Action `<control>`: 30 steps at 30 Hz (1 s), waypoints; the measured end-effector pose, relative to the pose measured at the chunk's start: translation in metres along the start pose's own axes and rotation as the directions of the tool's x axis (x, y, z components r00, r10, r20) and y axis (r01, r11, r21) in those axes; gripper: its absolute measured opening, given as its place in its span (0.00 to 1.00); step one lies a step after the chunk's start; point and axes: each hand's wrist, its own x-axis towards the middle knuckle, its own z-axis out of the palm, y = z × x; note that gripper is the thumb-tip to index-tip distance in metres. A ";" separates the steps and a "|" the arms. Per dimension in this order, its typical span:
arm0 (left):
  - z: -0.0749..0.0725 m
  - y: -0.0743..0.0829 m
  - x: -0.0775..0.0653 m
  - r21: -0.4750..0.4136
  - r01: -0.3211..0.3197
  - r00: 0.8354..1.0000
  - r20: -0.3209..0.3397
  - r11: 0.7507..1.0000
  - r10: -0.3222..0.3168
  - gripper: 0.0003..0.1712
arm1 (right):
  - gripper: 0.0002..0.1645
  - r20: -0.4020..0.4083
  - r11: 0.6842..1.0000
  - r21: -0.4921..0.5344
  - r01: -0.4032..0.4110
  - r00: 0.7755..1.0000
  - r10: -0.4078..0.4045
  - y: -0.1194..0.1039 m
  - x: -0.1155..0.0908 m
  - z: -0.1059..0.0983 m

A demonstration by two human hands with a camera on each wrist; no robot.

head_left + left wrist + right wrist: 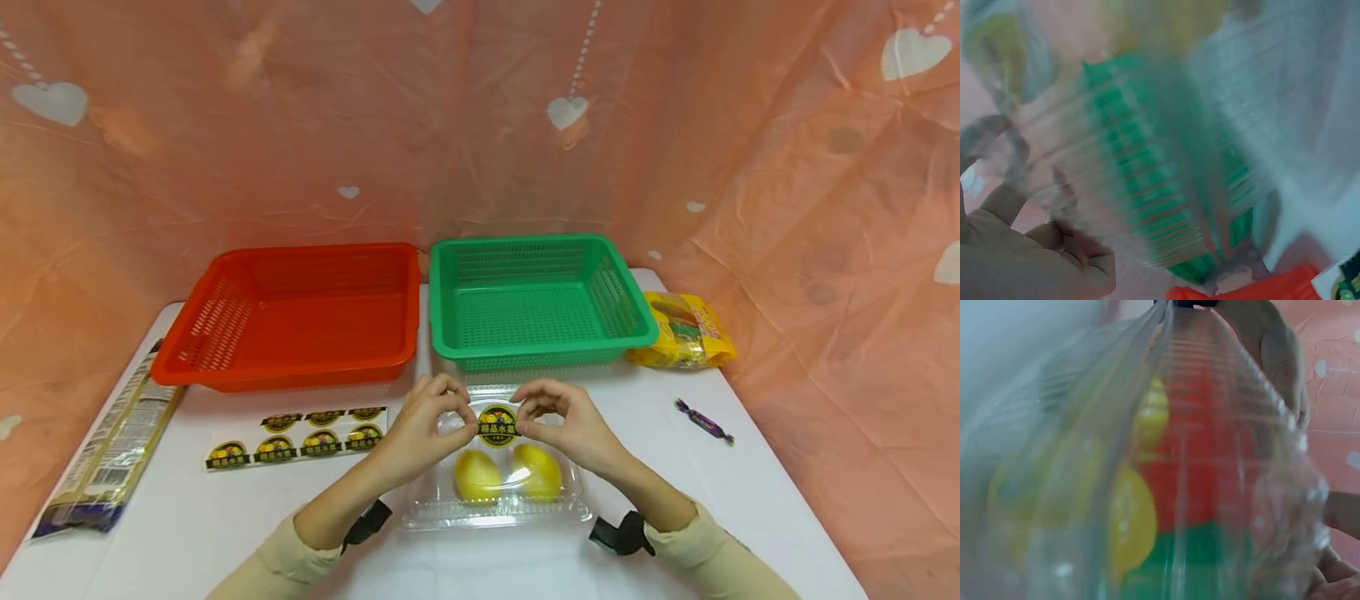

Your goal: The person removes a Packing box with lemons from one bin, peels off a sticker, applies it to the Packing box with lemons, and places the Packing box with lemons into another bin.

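Between my hands is a round black-and-gold sticker [498, 426] at the top of a clear plastic clamshell box [498, 518]. The thumb and index finger of my left hand [427, 429] pinch its left edge. On the opposite edge, my right hand [573, 425] pinches it in the same way. Two yellow fruits [477, 477] lie side by side inside the closed box; their kind is not clear through the plastic. Both wrist views look through the box's ribbed wall, blurred, with a yellow fruit [1132, 519] visible in the right one.
Behind the box stand a red basket [322, 367] and a green basket [525, 312]. A sheet of several matching stickers [296, 440] lies left, beyond it a long flat packet [112, 450]. At right are a yellow bag [684, 329] and a purple wrapped candy [705, 422].
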 end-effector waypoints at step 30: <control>0.015 -0.013 -0.004 0.204 -0.042 0.999 -0.007 0.978 0.044 0.09 | 0.14 0.000 0.963 -0.257 0.084 0.996 -0.087 0.015 0.001 0.011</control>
